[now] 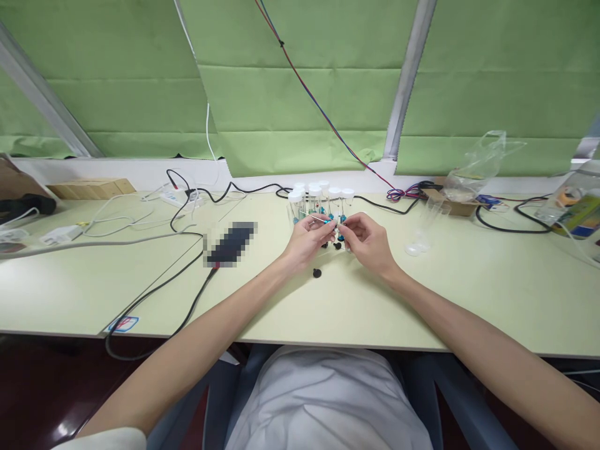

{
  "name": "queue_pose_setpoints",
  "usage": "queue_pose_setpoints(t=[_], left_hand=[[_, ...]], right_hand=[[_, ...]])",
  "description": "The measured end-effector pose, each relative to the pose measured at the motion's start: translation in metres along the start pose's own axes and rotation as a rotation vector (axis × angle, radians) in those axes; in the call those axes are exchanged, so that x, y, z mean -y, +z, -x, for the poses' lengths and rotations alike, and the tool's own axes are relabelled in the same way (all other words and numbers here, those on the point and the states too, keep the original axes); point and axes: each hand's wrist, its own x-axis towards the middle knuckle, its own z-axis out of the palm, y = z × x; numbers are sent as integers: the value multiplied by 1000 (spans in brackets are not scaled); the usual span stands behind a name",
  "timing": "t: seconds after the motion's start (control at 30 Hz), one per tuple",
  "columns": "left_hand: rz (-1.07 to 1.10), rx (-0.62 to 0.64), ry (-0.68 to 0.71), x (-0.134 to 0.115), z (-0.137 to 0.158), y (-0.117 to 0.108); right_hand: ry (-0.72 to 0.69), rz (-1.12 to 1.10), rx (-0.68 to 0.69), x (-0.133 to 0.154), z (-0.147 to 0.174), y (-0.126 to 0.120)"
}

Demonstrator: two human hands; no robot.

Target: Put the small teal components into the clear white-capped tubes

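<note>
Above the middle of the table, my left hand (305,240) is closed in a pinch on a thin white stick (315,217) with a teal part near my fingertips. My right hand (370,242) comes close to it from the right, its thumb and fingertips pressed together; what they pinch is too small to make out. Just behind both hands stands a cluster of clear vials with white caps (323,185), several with teal pieces inside. One small round black piece (317,273) lies in front of my hands, and another black piece (337,246) sits between them.
To the left lies a pixelated dark device (232,244) with a black cable (191,306). Clear plastic pieces (417,247) are on the right, near a cardboard box (454,206) with a plastic bag (475,172). A large clear container (579,209) stands far right.
</note>
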Motion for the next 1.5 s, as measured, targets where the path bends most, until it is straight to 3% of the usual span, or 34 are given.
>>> queue_pose_setpoints(t=[0.5,1.5], left_hand=[[-48,57,32,3,-2,-4],[-485,178,346,4,3,-1]], right_hand=[[23,-180,31,-6,-4,0],[394,-441,109,-5,-6,2]])
